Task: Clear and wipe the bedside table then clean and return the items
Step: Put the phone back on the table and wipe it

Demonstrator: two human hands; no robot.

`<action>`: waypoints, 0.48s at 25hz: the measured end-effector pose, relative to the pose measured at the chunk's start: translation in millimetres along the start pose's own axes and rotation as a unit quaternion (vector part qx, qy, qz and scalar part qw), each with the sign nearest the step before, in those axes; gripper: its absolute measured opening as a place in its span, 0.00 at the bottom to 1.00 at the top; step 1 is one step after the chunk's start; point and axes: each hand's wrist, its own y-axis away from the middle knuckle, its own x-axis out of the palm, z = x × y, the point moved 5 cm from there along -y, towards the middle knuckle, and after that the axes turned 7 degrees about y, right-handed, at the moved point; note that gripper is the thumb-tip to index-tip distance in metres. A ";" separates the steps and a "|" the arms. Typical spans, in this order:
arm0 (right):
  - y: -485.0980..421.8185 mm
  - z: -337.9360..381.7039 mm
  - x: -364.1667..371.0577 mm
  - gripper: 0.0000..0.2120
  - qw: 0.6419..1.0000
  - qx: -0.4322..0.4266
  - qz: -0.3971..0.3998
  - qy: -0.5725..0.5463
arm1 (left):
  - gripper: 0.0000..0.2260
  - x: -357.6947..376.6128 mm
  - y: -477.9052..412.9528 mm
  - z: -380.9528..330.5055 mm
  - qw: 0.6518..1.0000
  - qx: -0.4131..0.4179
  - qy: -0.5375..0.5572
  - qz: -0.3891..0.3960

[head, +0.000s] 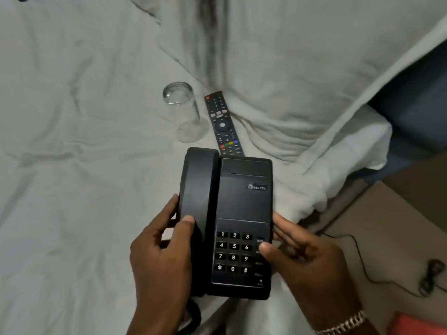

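A black desk telephone with its handset on the cradle sits over the white bed sheet near the bed's right edge. My left hand grips its left side, thumb on the handset. My right hand holds its right side, thumb by the keypad. Just beyond the phone lies a black TV remote, and to its left a clear drinking glass lies on its side on the sheet.
The white bed sheet fills the left and middle. White pillows lie at the back right. A tan floor with a thin black cable is at right. A red object shows at the bottom right corner.
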 end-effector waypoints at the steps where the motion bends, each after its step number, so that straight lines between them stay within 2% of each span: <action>1: 4.5 -7.6 -13.3 0.26 0.999 0.017 -0.018 -0.030 | 0.18 11.5 6.8 2.3 1.000 0.003 -0.005 0.022; 4: 26.2 -38.9 -71.7 0.25 0.988 0.065 -0.108 -0.087 | 0.20 68.0 42.2 17.7 0.995 0.010 -0.027 0.094; 8: 44.2 -95.9 -133.7 0.24 0.957 0.148 -0.172 -0.183 | 0.23 136.9 84.0 55.4 0.985 0.031 -0.067 0.154; 12: 48.1 -160.1 -191.7 0.24 0.936 0.205 -0.224 -0.180 | 0.20 219.9 110.1 110.3 0.954 0.042 -0.137 0.263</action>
